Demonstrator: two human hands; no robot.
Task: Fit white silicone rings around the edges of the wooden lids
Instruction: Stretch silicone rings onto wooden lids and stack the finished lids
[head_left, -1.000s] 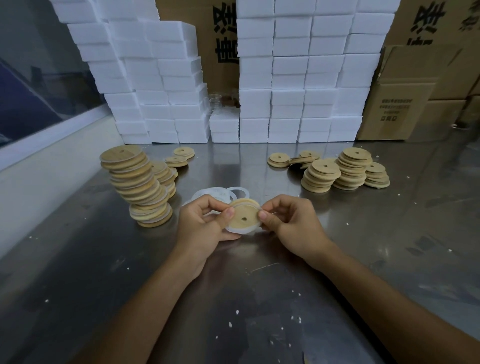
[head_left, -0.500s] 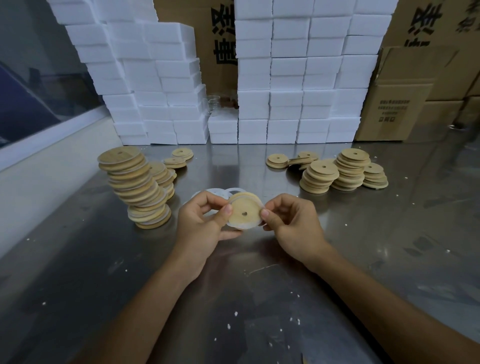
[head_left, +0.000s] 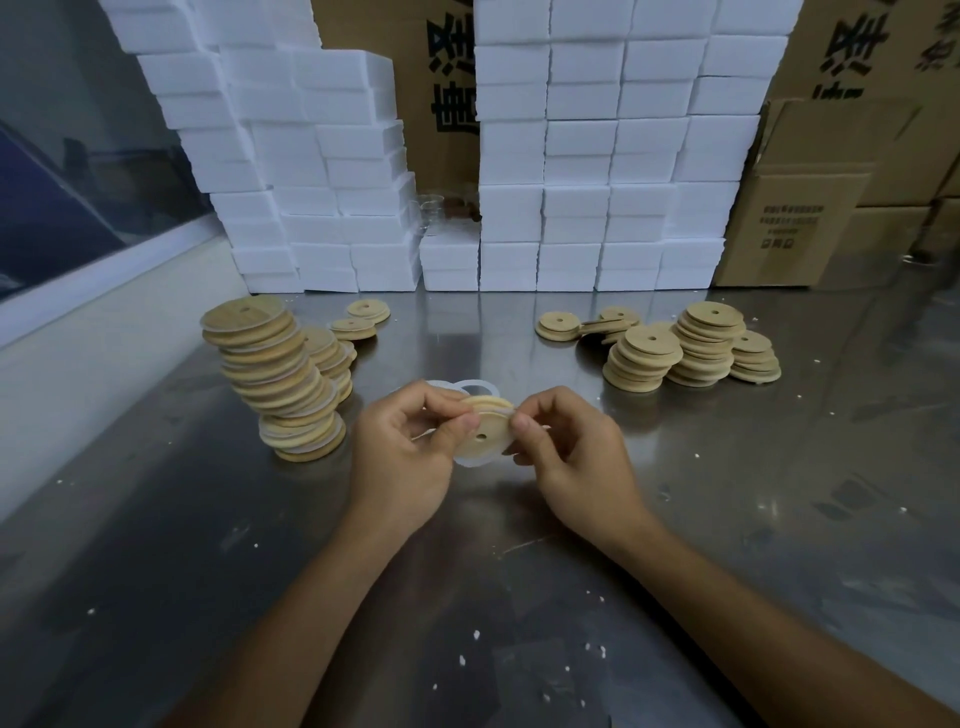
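The wooden lid (head_left: 482, 432) is held above the desk (head_left: 519, 597), between the two hands, tilted so that its face with the centre hole looks toward the camera. The left hand (head_left: 402, 457) pinches its left edge, thumb on the face and fingers (head_left: 441, 397) curled behind. The right hand (head_left: 576, 452) pinches the right edge the same way, thumb tip on the rim. Both sets of fingers are narrow, closed on the lid.

The white silicone ring (head_left: 470, 460) shows as a pale band along the lower rim, below both thumbs. Along the upper rim, between the forefingers, bare wood and the groove are visible, so I judge the ring seated only in part.

Recommended handling: keep one thumb pressed on the seated portion so it cannot creep out, and walk the other thumb and forefinger round the rim, stretching the band only enough to drop it into the groove. Turn the lid between the fingers rather than reaching over it. Check for twist before release.

Spare rings (head_left: 475, 387) lie on the desk just beyond the fingertips. A tall stack of lids (head_left: 275, 374) stands left of the left hand; shorter stacks (head_left: 691, 348) stand beyond the right hand.
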